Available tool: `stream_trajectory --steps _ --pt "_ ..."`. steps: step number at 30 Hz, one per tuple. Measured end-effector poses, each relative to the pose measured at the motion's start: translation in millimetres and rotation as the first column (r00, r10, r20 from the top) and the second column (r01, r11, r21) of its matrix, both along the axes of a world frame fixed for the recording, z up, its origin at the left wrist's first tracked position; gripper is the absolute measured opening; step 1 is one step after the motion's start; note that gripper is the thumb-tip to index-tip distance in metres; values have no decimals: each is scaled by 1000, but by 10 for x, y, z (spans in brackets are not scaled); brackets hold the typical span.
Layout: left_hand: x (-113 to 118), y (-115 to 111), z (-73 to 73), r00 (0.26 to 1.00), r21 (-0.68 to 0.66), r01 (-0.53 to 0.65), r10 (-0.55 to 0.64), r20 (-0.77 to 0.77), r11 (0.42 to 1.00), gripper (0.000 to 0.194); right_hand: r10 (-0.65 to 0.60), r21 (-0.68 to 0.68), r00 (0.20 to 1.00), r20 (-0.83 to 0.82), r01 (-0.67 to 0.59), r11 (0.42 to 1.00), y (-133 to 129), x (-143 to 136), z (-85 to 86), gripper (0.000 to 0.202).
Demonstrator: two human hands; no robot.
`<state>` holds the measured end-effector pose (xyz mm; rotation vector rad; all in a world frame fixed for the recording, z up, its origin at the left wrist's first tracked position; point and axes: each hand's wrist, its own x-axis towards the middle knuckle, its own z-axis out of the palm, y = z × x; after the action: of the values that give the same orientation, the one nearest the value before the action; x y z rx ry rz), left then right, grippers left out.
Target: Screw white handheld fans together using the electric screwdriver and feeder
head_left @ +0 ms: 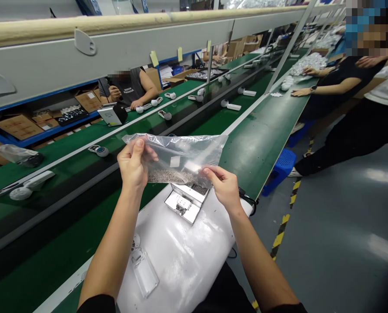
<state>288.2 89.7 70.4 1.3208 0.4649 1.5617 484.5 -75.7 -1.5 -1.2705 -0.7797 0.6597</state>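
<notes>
White plastic housing nearest, lying on the white-covered table. Beyond it, a silvery metal box. Clear plastic bag held up at the box's far side, small metal pieces pooled along its bottom; can't tell whether bag and box touch. Left hand: grip closed on the bag's upper left. Right hand: grip pinching its right side, lower down. Farther, dark conveyor belt, then a co-worker in a sleeveless top.

Blue stool, striped floor tape; cardboard box
</notes>
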Motion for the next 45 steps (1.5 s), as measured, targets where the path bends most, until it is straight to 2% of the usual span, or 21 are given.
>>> stream_trajectory --steps 8,16,22,30,34,39,42,45 --pt "-29 -22 -95 999 -96 2 3 54 995 41 -15 29 999 46 14 999 5 11 67 34" --pt "-92 -91 -239 983 -238 -22 65 174 971 51 3 94 996 85 -11 996 112 14 117 34" --pt "-121 -102 -378 950 -371 -49 158 269 927 62 52 131 992 111 -66 989 235 23 191 34" --pt "-211 -119 -581 914 -451 -55 227 337 891 63 126 122 975 181 -149 981 353 0 312 41" --pt "-229 -151 -694 890 -522 -38 266 369 852 52 154 123 964 217 -183 975 423 -16 416 40" --pt "-197 -193 -834 853 -631 13 321 411 775 31 185 129 940 285 -229 965 525 -115 580 40" --pt "-170 -245 -850 832 -662 80 316 456 745 32 219 131 913 344 -278 952 582 -250 773 39" --pt "-134 -378 -789 812 -625 191 236 534 757 42 254 147 876 410 -339 929 632 -446 1081 39"
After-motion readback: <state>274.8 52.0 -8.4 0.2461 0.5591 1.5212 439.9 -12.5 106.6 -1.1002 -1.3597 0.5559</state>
